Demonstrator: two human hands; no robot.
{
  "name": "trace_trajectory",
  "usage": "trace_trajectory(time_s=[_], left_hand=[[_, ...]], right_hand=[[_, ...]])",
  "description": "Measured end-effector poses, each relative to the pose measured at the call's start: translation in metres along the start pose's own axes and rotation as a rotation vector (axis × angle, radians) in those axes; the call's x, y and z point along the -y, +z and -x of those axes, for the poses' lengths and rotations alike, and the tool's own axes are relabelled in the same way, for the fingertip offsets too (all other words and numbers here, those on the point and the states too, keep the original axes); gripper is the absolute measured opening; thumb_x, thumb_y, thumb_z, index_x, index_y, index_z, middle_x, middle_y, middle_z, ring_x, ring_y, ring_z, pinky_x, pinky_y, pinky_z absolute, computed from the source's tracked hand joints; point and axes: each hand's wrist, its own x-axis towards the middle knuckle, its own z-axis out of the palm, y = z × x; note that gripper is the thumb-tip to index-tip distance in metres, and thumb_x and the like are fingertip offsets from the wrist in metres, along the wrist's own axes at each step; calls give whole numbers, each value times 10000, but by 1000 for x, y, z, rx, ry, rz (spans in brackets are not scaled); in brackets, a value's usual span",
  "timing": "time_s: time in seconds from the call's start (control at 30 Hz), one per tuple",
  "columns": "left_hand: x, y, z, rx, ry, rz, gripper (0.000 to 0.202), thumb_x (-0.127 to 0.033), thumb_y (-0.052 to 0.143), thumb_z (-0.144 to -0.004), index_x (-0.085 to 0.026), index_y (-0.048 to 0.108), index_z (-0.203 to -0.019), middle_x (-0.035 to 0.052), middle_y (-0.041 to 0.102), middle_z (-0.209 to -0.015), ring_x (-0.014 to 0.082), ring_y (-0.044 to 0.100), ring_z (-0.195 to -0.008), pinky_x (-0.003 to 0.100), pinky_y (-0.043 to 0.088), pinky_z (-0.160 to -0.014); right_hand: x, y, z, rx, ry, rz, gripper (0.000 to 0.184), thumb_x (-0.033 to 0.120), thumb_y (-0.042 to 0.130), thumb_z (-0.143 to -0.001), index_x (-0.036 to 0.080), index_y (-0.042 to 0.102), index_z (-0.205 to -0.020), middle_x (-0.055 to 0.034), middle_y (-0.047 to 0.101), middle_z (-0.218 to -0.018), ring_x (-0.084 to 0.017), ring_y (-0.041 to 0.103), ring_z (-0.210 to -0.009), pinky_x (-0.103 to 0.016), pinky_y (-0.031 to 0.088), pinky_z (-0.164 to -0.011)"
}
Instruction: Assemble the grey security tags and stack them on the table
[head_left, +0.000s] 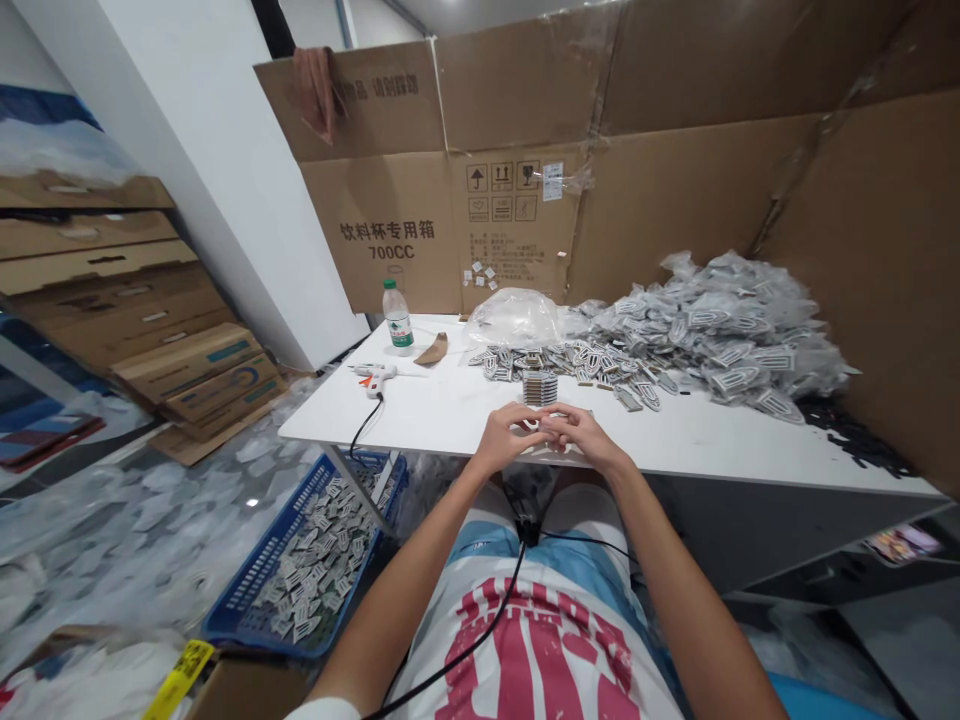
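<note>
My left hand [511, 437] and my right hand [583, 438] meet over the front edge of the white table, fingertips touching. The fingers of both are bent into a pinch, and whatever lies between them is too small or hidden to make out. Just beyond the fingertips stands a neat stack of flat grey-and-white pieces [540, 388]. Behind it spreads a loose heap of similar pieces [592, 362], striped and pointed at one end.
Bagged pieces [735, 330] pile up at the right, by black bits [855, 440]. A glue gun [379, 380], a water bottle [397, 318] and a curved brown scrap [433, 349] lie left. Cardboard [517, 100] walls the back. A blue basket [247, 590] of pieces sits on the floor.
</note>
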Motion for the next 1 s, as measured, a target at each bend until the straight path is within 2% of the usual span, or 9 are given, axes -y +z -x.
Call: trace_trajectory(time_s=[0.1,0.3,0.53,0.63,0.8,1.0], left_hand=[[-3,-2,0,-4,10,-19,252,-450,814,-889,-224,852,-993,88,818,-1003,223,717,-952,342,577,-802],[-3,-4,2,-18,-12,-47,222,-430,829,-874,-221,857,-944,76,816,-906,219,716,-877,355,575,-810],[2,-1,1,16,-20,51,372,-433,879,-814,-194,840,-1097,103,793,-1060,202,729,-897,323,620,-782],[5,1,0,4,-2,2,323,-417,863,-836,-194,839,-1067,97,796,-1065,194,723,-913,305,615,-781],[9,1,2,-26,-4,-132,237,-381,854,-861,-206,848,-1022,70,805,-946,160,687,-767,289,572,-727],[6,1,2,-4,-18,-152,222,-390,837,-879,-216,856,-1016,69,809,-928,161,683,-754,284,564,-709]], right_hand=[[1,3,-2,15,12,28,515,603,859,-789,201,783,-1102,-5,701,-671,-149,615,-534,-268,502,-535],[2,4,-3,53,30,49,497,627,845,-803,205,782,-1056,-9,709,-700,-145,635,-549,-257,520,-538],[1,2,-1,32,5,-1,474,569,849,-813,197,781,-1099,0,696,-671,-146,626,-550,-254,511,-530],[1,2,0,14,5,-27,502,566,844,-811,192,776,-1138,-1,694,-690,-141,621,-546,-254,509,-521],[0,2,-1,19,2,-19,522,588,844,-805,205,772,-1153,-18,726,-718,-151,633,-549,-266,531,-526],[2,3,0,30,-8,-22,494,582,845,-817,210,774,-1135,-29,742,-731,-159,646,-565,-268,532,-533]])
